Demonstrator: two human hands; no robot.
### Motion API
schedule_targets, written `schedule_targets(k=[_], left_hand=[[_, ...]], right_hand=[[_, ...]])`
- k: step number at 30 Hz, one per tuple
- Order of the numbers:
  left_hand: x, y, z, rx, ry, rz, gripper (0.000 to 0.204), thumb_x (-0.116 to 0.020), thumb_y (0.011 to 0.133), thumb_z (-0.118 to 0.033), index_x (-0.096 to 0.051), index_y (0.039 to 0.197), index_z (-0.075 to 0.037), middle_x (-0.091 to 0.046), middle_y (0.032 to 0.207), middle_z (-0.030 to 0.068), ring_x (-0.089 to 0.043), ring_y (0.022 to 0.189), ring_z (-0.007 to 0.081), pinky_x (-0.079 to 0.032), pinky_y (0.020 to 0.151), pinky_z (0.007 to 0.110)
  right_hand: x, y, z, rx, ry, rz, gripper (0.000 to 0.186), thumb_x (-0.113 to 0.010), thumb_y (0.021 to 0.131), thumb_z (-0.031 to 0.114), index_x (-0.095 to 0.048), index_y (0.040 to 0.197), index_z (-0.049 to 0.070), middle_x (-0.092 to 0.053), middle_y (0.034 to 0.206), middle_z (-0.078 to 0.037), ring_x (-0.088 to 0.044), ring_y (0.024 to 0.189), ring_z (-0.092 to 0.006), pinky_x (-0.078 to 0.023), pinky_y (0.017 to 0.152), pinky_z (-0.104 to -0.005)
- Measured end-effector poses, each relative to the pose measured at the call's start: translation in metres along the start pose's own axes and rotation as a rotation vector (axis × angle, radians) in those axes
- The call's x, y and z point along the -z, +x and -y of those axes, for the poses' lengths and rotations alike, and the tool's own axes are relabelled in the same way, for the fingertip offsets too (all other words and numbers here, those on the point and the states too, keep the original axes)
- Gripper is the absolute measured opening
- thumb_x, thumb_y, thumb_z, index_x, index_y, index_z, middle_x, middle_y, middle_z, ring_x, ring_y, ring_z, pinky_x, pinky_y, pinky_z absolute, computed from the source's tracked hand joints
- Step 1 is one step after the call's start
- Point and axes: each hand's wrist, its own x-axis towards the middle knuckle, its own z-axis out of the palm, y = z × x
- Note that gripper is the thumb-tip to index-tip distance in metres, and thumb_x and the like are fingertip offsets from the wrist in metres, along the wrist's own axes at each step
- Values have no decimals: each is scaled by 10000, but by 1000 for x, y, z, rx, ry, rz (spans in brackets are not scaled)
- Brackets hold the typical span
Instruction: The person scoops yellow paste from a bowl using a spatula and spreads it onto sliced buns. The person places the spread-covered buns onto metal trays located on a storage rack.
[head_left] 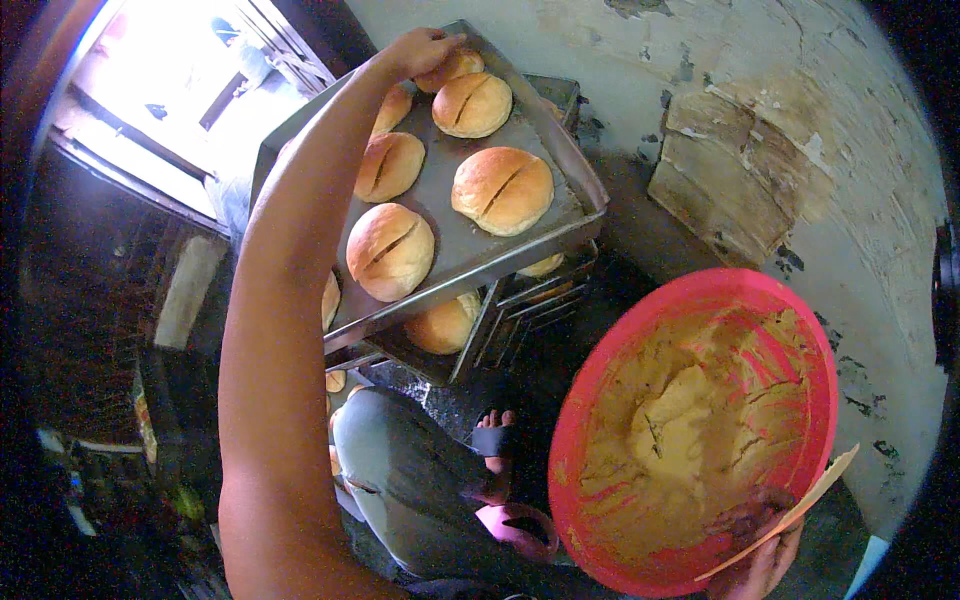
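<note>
At left, the forearm slants up to the upper middle of the frame, where the left hand (418, 52) bends its fingers at the half-hidden far bun (455, 69). That bun lies just below and right of the left grip; whether the fingers grasp it or merely rest there, I cannot tell. Below, more slit-topped buns sit apart on the metal tray (452, 246), whose near edge climbs from lower left to upper right. Right of centre stands a red tub (566, 450) smeared with tan paste (680, 430). At lower right, the right hand (768, 570) grasps a thin, pale scraper (812, 502) by the tub's rim, its long axis rising rightward. The left hand is much the nearer to the far bun.
</note>
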Motion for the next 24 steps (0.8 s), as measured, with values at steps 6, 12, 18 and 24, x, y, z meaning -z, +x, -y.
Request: schedule_targets(k=[6, 12, 18, 24], left_hand=[[9, -23, -1, 228, 359, -115, 621, -595, 736, -564, -710, 1053, -42, -681, 1063, 224, -659, 1022, 289, -495, 890, 395], [16, -46, -34, 348, 555, -110, 420, -551, 834, -437, -699, 1030, -96, -694, 1014, 148, -677, 907, 284, -534, 802, 384], [54, -64, -18, 272, -652, 56, 369, -531, 862, -354, -606, 1100, -82, -635, 1086, 140, -639, 960, 328, -532, 853, 431], [71, -183, -82, -102, -996, 104, 565, -587, 818, -397, -492, 1250, -44, -601, 1142, 152, -601, 1051, 291, -518, 877, 437]], right_hand=[[9, 1, 2, 14, 28, 104, 442, -559, 978, 195, -441, 1372, 35, -592, 1096, -53, -564, 954, -183, -464, 868, -367], [13, -10, 5, -46, -14, 74, 388, -550, 981, 185, -472, 1335, 48, -591, 1080, -34, -552, 956, -176, -447, 873, -346], [-7, -3, 7, 91, -3, 52, 408, -524, 963, 260, -423, 1272, 15, -517, 1230, -141, -592, 992, -224, -575, 698, -384], [-12, -2, 22, 136, 161, 97, 314, -489, 990, 154, -464, 1277, 27, -597, 1104, -131, -629, 755, -193, -546, 590, -315]])
